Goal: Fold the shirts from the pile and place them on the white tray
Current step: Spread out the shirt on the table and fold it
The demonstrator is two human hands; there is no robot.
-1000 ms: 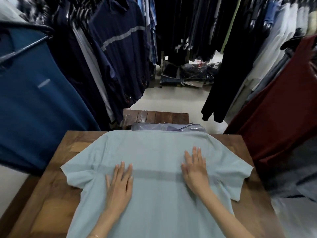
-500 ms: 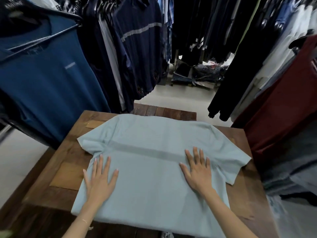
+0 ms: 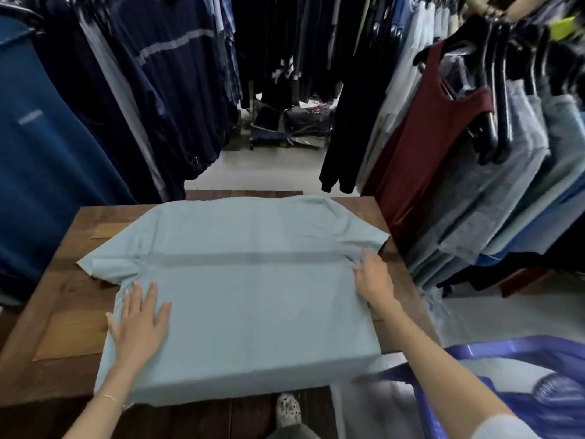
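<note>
While my left hand [image 3: 139, 324] lies flat, fingers spread, on the pale blue shirt [image 3: 253, 296] (down near its left sleeve), my right hand [image 3: 373, 277] is curled up pinching the fabric by the right sleeve, shirt's spread across the wooden table [image 3: 69, 331]

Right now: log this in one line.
shirt: spread on table | left hand: flat on shirt | right hand: pinches shirt edge | fold: not started

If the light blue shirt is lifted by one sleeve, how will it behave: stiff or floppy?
Probably floppy: the light blue shirt wrinkles where the right hand pinches it. Likely light, as it lies thin and flat on the wooden table. It may slide unless the left hand presses.
</note>
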